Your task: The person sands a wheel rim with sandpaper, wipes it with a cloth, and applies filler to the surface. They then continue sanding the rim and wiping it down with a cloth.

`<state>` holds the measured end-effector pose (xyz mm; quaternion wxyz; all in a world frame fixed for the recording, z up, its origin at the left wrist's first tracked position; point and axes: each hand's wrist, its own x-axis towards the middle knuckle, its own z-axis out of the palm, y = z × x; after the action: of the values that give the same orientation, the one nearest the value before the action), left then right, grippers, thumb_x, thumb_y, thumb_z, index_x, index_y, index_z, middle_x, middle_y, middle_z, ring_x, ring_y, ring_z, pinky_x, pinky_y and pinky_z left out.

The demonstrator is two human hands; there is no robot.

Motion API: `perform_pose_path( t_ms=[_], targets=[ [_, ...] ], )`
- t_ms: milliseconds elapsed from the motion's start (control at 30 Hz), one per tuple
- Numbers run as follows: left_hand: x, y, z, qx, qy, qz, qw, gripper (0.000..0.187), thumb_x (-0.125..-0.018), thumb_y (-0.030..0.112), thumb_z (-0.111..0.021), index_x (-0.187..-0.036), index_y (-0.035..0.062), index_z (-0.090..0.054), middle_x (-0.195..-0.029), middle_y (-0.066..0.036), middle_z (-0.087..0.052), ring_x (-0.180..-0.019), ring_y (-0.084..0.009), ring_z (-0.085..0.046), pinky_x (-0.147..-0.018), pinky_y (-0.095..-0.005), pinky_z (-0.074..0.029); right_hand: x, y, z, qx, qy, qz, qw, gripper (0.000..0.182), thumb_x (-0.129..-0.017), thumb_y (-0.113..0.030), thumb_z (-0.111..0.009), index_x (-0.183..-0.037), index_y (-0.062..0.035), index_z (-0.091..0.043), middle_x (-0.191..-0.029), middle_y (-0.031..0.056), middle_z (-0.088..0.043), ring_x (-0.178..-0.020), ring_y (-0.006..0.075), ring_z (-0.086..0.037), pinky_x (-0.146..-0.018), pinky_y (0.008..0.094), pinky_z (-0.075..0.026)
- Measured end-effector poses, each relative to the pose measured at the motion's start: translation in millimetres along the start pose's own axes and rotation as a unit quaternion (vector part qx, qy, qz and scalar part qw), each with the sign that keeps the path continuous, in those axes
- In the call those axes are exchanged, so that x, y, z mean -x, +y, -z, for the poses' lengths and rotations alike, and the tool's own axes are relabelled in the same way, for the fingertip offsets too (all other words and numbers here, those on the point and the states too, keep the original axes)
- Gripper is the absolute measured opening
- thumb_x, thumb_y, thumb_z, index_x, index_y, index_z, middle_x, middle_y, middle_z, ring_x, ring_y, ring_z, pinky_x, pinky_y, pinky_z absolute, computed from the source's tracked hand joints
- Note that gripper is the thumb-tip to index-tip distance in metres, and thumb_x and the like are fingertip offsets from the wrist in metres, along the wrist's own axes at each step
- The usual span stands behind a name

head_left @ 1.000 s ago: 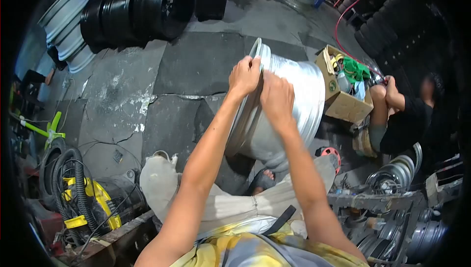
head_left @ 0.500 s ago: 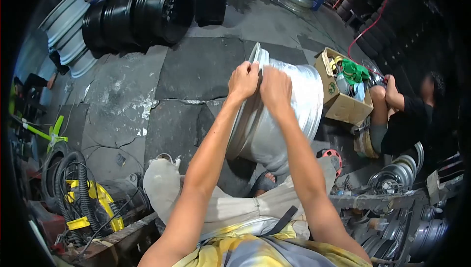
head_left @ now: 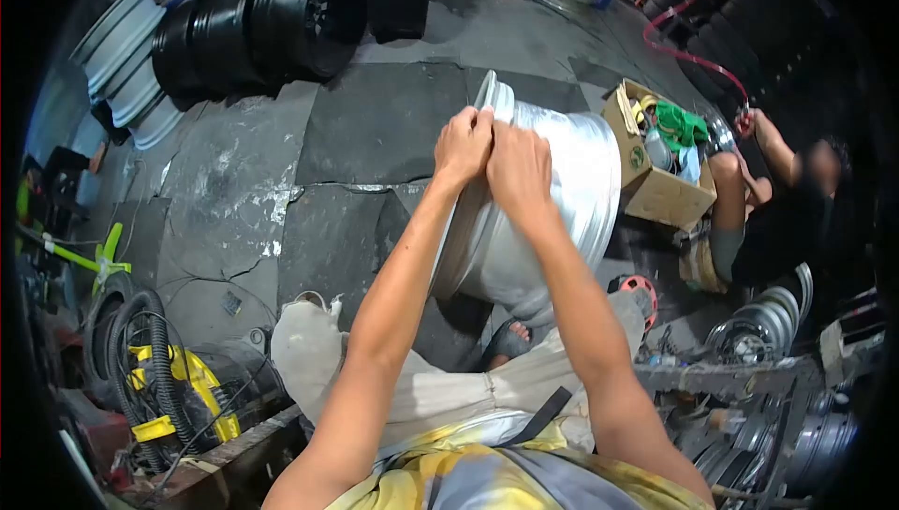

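A silver wheel rim (head_left: 581, 168) stands on its tread on the dark floor between my legs. My left hand (head_left: 463, 147) is closed at the rim's left edge, its fingers curled toward the lip. Right beside it, my right hand (head_left: 519, 165) is closed in a fist over the rim's upper side, touching or nearly touching my left hand. Whether a small thing is between the fingers of either hand is hidden.
A cardboard box (head_left: 663, 206) with cloths and tools stands right of the rim. Beyond it sits a person (head_left: 782, 220) holding a red hose (head_left: 698, 59). Black rims (head_left: 220, 46) line the back left. A yellow-black machine (head_left: 201, 388) lies lower left.
My right hand has moved slightly left, closer to my left hand. The seated person's arm has risen outward with the hose, and the hose has changed its curve.
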<state>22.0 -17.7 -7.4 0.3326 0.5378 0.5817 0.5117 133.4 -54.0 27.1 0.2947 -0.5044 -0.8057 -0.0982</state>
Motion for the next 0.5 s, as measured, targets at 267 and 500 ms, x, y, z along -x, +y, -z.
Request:
perform_pose_path(
  t_ms=[267,500],
  targets=[
    [6.1,-8.2,-3.9,-0.006,-0.001,0.016,1.000,0.052,-0.098,0.047,-0.047,-0.093,-0.0011,-0.065,-0.098,-0.028,-0.069,-0.100,-0.0490,-0.064,-0.085,-0.0517,-0.048,3.3,-15.2,14.0,-0.092,-0.006,-0.078,0.993,0.020,-0.090,-0.008,-0.053,-0.086,0.0042,-0.068,-0.079,0.0276,-0.068,-0.076,0.0447,-0.068,-0.071,0.0533,-0.050],
    [-1.3,-6.3,0.4,0.027,-0.019,0.032,0.999,0.051,-0.097,0.047,-0.047,-0.091,0.0001,-0.066,-0.095,-0.027,-0.069,-0.097,-0.0487,-0.064,-0.083,-0.0516,-0.048,14.8,-23.5,9.0,-0.168,0.035,-0.117,0.978,0.025,-0.097,-0.011,-0.046,-0.091,0.0048,-0.064,-0.082,0.0305,-0.066,-0.080,0.0501,-0.065,-0.071,0.0576,-0.048]
  ],
)
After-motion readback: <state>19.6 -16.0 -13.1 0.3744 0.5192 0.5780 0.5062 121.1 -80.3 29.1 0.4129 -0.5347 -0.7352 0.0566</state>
